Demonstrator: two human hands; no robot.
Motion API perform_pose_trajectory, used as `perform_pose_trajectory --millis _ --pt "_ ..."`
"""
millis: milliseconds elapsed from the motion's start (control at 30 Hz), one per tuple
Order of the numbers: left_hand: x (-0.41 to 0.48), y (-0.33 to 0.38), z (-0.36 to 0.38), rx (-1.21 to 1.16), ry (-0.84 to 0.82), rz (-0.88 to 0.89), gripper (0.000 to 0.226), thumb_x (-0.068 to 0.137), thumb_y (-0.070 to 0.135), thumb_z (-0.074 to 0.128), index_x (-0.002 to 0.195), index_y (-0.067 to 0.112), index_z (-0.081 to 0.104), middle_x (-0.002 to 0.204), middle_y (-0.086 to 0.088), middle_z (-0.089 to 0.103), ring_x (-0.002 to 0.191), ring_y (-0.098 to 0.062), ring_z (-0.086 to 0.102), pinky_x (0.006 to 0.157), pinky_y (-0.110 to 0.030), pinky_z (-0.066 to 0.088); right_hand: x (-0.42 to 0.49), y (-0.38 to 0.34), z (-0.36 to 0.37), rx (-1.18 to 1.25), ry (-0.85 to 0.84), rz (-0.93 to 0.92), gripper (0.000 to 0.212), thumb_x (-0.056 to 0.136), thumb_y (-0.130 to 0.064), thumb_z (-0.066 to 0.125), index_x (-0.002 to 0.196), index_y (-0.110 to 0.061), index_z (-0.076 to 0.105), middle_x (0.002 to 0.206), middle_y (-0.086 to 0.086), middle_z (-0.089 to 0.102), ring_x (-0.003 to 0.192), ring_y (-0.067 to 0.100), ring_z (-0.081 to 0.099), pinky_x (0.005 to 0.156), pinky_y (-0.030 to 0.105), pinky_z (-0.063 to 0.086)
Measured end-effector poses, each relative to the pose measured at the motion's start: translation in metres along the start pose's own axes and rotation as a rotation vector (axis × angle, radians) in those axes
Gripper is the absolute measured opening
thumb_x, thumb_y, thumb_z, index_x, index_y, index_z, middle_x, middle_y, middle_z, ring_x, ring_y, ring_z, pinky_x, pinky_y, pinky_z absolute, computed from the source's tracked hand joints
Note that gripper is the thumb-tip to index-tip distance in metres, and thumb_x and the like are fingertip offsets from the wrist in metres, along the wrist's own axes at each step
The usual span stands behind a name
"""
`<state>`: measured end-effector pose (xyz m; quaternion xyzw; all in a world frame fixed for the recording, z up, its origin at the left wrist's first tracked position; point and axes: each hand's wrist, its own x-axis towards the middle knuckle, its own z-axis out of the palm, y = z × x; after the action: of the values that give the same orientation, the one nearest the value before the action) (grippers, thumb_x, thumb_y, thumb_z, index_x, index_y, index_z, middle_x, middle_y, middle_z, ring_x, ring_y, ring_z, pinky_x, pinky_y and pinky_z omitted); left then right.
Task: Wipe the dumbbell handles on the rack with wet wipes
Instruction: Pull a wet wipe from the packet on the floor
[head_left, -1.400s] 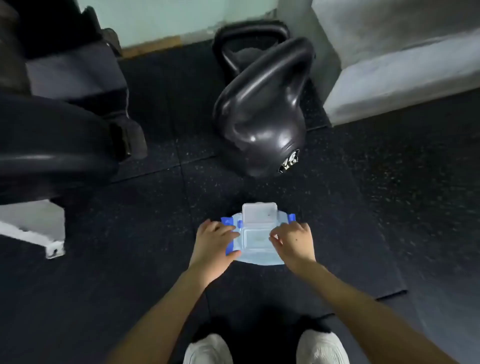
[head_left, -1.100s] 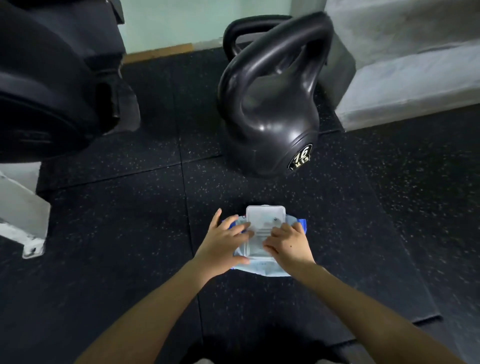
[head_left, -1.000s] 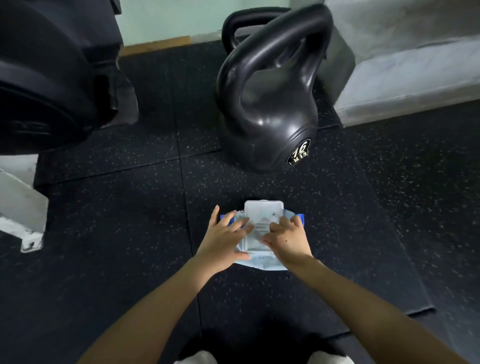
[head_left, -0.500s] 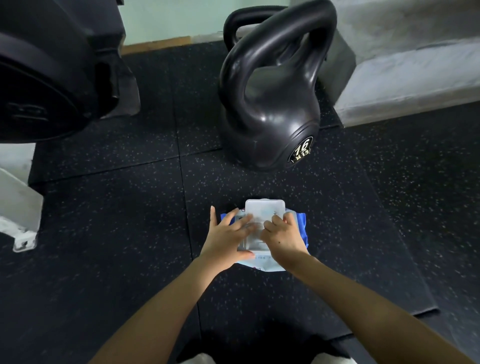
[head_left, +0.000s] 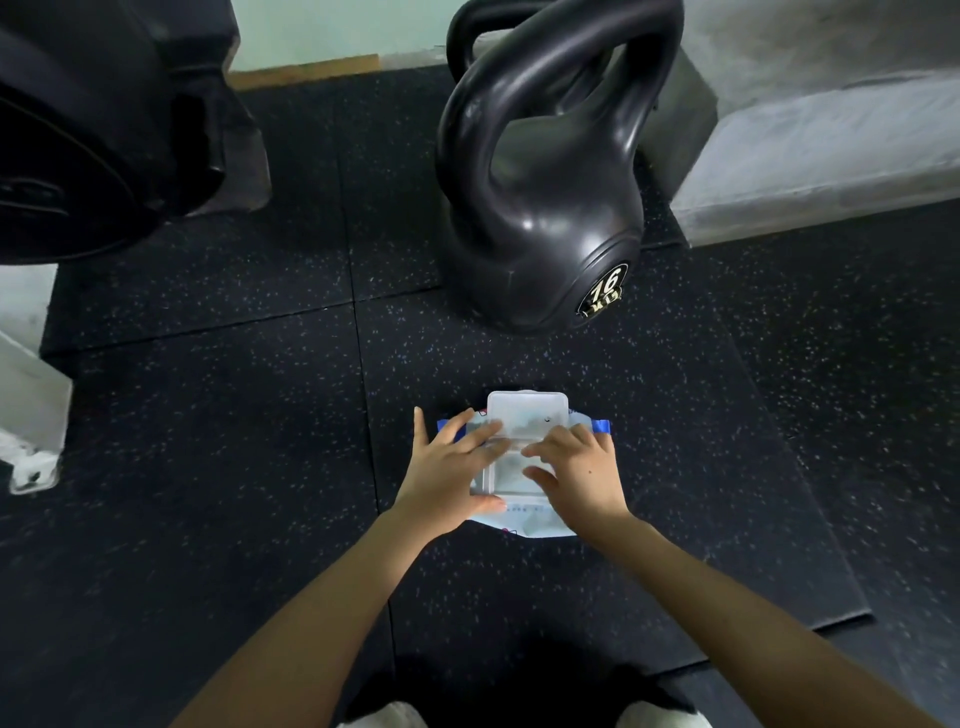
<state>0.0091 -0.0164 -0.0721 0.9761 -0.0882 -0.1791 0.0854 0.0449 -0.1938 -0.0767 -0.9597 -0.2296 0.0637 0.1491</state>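
Observation:
A blue and white wet wipes pack (head_left: 535, 519) lies on the black rubber floor, its clear lid (head_left: 527, 415) flipped up at the far side. My left hand (head_left: 449, 473) rests on the pack's left half with fingers stretched out and the thumb along the near edge. My right hand (head_left: 576, 475) sits on the right half, fingers bent, with forefinger and thumb pinching at the dispensing opening. Any wipe there is hidden under the fingers. A large black dumbbell head (head_left: 78, 156) fills the upper left; no dumbbell handle shows.
A black 16 kg kettlebell (head_left: 540, 218) stands just beyond the pack, with a second kettlebell handle (head_left: 467, 31) behind it. A grey concrete step (head_left: 831, 145) is at the right. A white rack foot (head_left: 31, 415) sits at the left edge. My shoes (head_left: 389, 717) show at the bottom.
Both hands slid from the pack's outer edges inward onto its middle, and the right fingers curled over the opening. The lid stayed up.

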Motion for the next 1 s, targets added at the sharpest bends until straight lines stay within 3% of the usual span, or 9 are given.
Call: perform_pose_trajectory --millis 133,300,467,533,633,767,900,1000 --pt "-0.001 0.000 -0.001 -0.003 -0.014 0.002 0.071 0.082 0.060 0.052 0.144 0.041 0.023 0.155 0.020 0.011 0.145 -0.013 -0.003 0.107 -0.062 -0.018 0.002 -0.001 0.003 -0.117 -0.033 -0.145 0.023 0.049 -0.020 0.090 0.052 -0.026 0.068 0.055 -0.009 0.053 0.054 0.019 0.052 0.053 0.030 0.040" --pt "-0.002 0.001 -0.001 -0.003 -0.003 -0.002 0.071 0.081 0.060 0.052 0.144 0.041 0.025 0.155 0.020 0.011 0.145 -0.013 -0.002 0.107 -0.062 -0.017 0.003 -0.003 0.008 -0.142 0.004 -0.112 0.027 0.050 -0.015 0.089 0.052 -0.020 0.062 0.056 -0.007 0.054 0.054 0.019 0.053 0.056 0.028 0.036" --pt "0.000 0.001 0.001 -0.036 -0.007 -0.021 0.070 0.081 0.058 0.055 0.143 0.042 0.026 0.155 0.021 0.012 0.145 -0.012 -0.002 0.108 -0.064 -0.014 -0.002 -0.004 0.007 -0.005 -0.034 -0.013 0.019 0.067 -0.016 0.080 0.059 -0.018 0.062 0.065 -0.003 0.061 0.066 0.023 0.058 0.062 0.037 0.045" --pt "0.000 0.001 0.001 -0.043 -0.008 -0.029 0.069 0.081 0.057 0.055 0.143 0.043 0.026 0.155 0.020 0.012 0.145 -0.012 -0.003 0.108 -0.064 -0.014 -0.002 -0.008 0.002 0.027 -0.078 0.040 0.010 0.080 -0.017 0.069 0.071 -0.015 0.066 0.080 -0.001 0.064 0.082 0.023 0.059 0.076 0.038 0.042" --pt "-0.001 0.001 0.002 -0.033 -0.002 -0.038 0.069 0.082 0.056 0.056 0.142 0.043 0.026 0.155 0.021 0.013 0.145 -0.011 -0.002 0.108 -0.064 -0.013 0.000 -0.008 -0.011 0.210 -0.176 0.140 0.016 0.094 -0.018 0.049 0.087 -0.017 0.063 0.101 -0.002 0.060 0.099 0.019 0.048 0.090 0.032 0.035" --pt "-0.003 0.001 0.003 -0.057 0.041 -0.042 0.068 0.079 0.054 0.061 0.140 0.042 0.032 0.152 0.023 0.020 0.145 -0.010 0.003 0.108 -0.065 -0.010 -0.008 -0.007 -0.036 0.496 -0.165 0.201 0.014 0.094 -0.012 0.050 0.083 -0.018 0.056 0.097 -0.004 0.058 0.098 0.018 0.049 0.090 0.031 0.040" --pt "-0.003 0.003 0.000 -0.090 0.045 -0.060 0.067 0.078 0.051 0.064 0.138 0.041 0.036 0.150 0.024 0.023 0.145 -0.010 0.007 0.108 -0.065 -0.010 -0.019 -0.005 -0.055 0.570 -0.119 0.251 0.015 0.096 -0.012 0.048 0.095 -0.009 0.062 0.094 -0.009 0.057 0.096 0.015 0.052 0.090 0.029 0.040" --pt "-0.003 0.004 -0.004 -0.091 0.023 -0.073 0.066 0.078 0.050 0.064 0.138 0.039 0.037 0.150 0.025 0.023 0.145 -0.009 0.007 0.108 -0.065 -0.010 -0.022 -0.005 -0.063 0.570 -0.057 0.252 0.014 0.096 -0.013 0.048 0.087 -0.014 0.060 0.087 -0.008 0.060 0.089 0.020 0.057 0.085 0.035 0.042"
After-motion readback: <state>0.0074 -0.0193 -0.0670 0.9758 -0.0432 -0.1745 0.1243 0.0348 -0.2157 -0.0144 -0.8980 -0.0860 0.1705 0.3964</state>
